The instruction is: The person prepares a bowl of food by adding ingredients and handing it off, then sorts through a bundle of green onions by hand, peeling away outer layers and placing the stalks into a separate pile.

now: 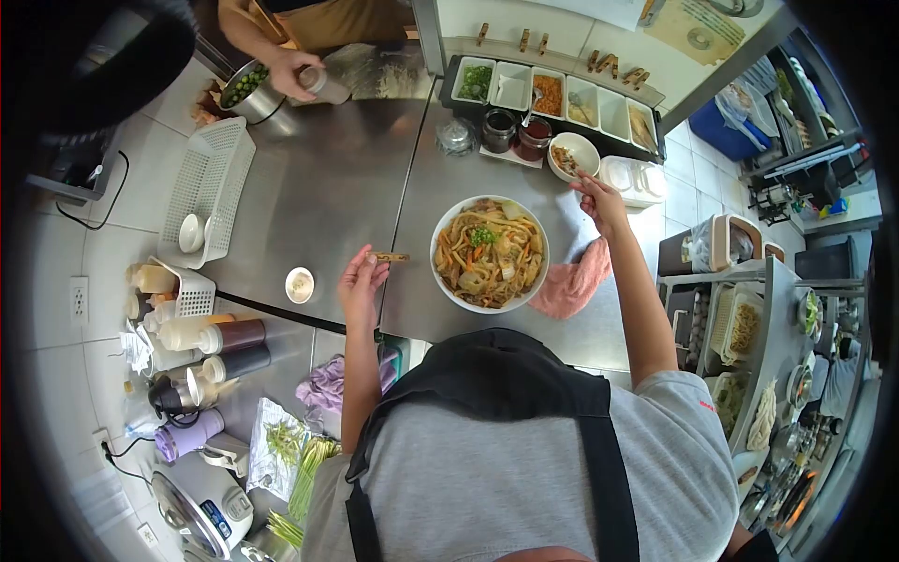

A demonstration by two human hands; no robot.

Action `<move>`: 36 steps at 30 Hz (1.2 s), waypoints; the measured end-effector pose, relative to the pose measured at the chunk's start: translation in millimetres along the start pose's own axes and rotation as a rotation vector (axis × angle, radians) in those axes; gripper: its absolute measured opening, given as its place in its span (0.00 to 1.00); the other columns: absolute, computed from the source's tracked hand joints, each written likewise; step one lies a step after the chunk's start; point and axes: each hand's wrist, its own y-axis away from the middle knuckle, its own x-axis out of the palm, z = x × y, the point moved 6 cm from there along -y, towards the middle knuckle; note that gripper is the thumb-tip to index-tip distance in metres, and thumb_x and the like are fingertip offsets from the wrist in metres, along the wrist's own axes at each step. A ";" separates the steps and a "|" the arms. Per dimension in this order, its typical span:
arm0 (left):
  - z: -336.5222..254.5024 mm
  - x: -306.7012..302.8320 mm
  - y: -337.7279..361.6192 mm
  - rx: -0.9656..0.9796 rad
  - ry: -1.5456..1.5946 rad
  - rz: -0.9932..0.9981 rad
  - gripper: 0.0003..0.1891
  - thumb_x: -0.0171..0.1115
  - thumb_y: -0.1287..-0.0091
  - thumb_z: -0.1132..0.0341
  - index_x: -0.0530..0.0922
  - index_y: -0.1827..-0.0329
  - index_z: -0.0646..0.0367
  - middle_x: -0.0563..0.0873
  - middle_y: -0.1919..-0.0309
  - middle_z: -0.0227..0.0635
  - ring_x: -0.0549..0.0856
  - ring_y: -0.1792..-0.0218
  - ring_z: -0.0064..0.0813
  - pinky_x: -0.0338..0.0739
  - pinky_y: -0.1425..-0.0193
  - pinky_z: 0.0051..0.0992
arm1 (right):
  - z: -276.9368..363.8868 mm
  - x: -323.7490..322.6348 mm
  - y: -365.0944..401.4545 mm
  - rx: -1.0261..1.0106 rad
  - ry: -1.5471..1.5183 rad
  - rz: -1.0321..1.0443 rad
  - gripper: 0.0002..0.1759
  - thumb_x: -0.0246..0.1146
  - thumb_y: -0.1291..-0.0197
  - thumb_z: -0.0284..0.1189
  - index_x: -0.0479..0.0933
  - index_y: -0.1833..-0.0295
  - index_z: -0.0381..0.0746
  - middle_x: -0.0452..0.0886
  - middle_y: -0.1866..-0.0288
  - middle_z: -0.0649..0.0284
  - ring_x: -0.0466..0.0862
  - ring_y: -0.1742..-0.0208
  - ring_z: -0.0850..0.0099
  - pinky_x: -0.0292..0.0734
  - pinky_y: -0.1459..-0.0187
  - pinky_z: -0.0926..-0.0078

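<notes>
A large white bowl (434, 265) of noodles with vegetables and chopped green garnish stands in front of me on the steel counter. To its left, my left hand (361, 281) is closed on a wooden clothespin (390, 257), held apart from the bowl. My right hand (596, 200) is up at the back right, fingers pinched together just below a small white bowl (573, 140) of brown crumbly topping. Whatever may be between those fingertips is too small to make out. A pink cloth (573, 281) lies by the noodle bowl's right side.
Along the back runs a black rack (667, 140) of white topping tubs, with dark sauce jars (499, 129) before it. A tiny white cup (300, 285) and a white basket (225, 187) are to the left. Across the counter, another person's hand (295, 77) grips a container.
</notes>
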 end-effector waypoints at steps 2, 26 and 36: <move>0.2 -1.3 1.7 0.002 -0.001 -0.005 0.18 0.63 0.33 0.67 0.76 0.41 0.62 0.83 0.60 0.31 0.85 0.62 0.24 0.81 0.55 0.24 | 0.1 -6.6 1.5 -0.020 -0.048 -0.018 0.20 0.55 0.32 0.27 0.70 0.36 0.35 0.85 0.58 0.63 0.70 0.74 0.86 0.71 0.71 0.89; 2.5 -10.3 54.4 0.040 -0.029 -0.058 0.20 0.62 0.32 0.66 0.75 0.40 0.62 0.84 0.59 0.31 0.85 0.60 0.24 0.81 0.55 0.22 | 28.0 92.5 190.7 -0.737 1.061 0.243 0.18 0.58 0.37 0.24 0.79 0.42 0.43 0.86 0.67 0.62 0.77 0.78 0.72 0.74 0.74 0.77; 12.2 -13.5 74.5 0.106 0.050 -0.100 0.21 0.60 0.31 0.66 0.72 0.36 0.62 0.83 0.59 0.30 0.82 0.63 0.18 0.79 0.56 0.20 | 84.2 33.4 75.6 -0.903 1.341 -0.157 0.14 0.57 0.37 0.33 0.83 0.50 0.43 0.83 0.68 0.49 0.83 0.69 0.52 0.76 0.65 0.59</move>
